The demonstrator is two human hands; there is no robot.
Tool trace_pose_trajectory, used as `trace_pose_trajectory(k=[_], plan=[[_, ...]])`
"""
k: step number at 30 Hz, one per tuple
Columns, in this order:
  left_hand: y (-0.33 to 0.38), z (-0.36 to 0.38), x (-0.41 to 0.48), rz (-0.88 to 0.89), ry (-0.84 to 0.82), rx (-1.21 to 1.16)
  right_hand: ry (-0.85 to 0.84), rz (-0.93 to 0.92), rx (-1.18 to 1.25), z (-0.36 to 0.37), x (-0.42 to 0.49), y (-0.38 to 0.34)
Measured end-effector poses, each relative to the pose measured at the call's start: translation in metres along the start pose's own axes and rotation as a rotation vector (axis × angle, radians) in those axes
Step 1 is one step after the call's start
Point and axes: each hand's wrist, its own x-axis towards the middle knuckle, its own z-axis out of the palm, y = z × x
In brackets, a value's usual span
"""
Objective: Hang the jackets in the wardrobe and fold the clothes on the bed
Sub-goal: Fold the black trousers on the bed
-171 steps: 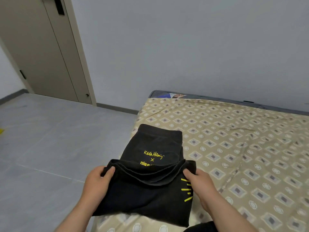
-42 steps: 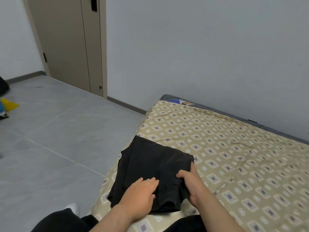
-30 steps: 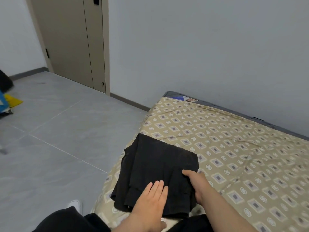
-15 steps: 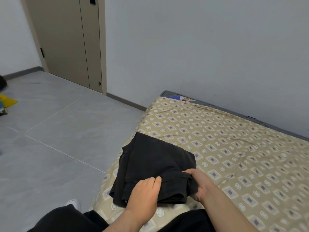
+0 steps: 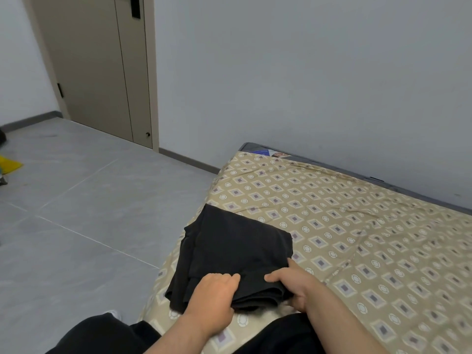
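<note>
Folded black garment lying on the bed at its floor-side edge, left hand curled over the garment's near edge, right hand pinching its near corner, thumb on top, door beyond the bed's far corner.

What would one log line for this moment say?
stage: folding | black garment: folded, on bed corner | left hand: grips its near edge | right hand: grips its near edge
</note>
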Motion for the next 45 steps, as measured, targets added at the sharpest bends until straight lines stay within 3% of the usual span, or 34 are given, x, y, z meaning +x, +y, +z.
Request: trace_pose_trajectory(k=[4, 6, 11, 16, 23, 26, 30, 36, 39, 41, 45], plan=[[-0.002, -0.004, -0.006, 0.052, 0.24, 0.025, -0.119, 0.108, 0.671, -0.013, -0.011, -0.008], [-0.005, -0.01, -0.005, 0.037, 0.321, 0.025, -0.142, 0.128, 0.854, -0.018, -0.015, -0.01], [-0.018, -0.018, -0.007, -0.154, 0.219, -0.169, -0.076, 0.052, 0.789, -0.014, -0.019, -0.009], [-0.028, -0.026, -0.006, -0.333, 0.27, -0.364, 0.087, -0.292, 0.757, -0.015, -0.016, -0.008], [-0.033, -0.029, -0.007, -0.336, 0.252, -0.43, 0.133, -0.403, 0.254, -0.014, -0.013, -0.003], [-0.033, -0.03, -0.008, -0.341, 0.254, -0.443, 0.206, -0.421, -0.103, -0.012, -0.011, 0.001], [-0.038, -0.035, -0.008, -0.271, 0.099, -0.341, 0.283, -0.534, -0.471, -0.012, -0.004, -0.001], [-0.046, -0.035, -0.004, -0.226, 0.082, -0.337, 0.131, -0.674, -0.651, -0.007, 0.002, 0.001], [-0.045, -0.037, -0.004, -0.23, 0.08, -0.367, 0.169, -0.865, -1.141, -0.009, 0.006, 0.001], [-0.045, -0.038, -0.004, -0.222, 0.071, -0.38, 0.184, -0.886, -1.437, -0.012, 0.012, -0.002], [-0.044, -0.041, -0.006, -0.207, 0.052, -0.401, 0.204, -0.836, -1.639, -0.019, 0.022, -0.022]])
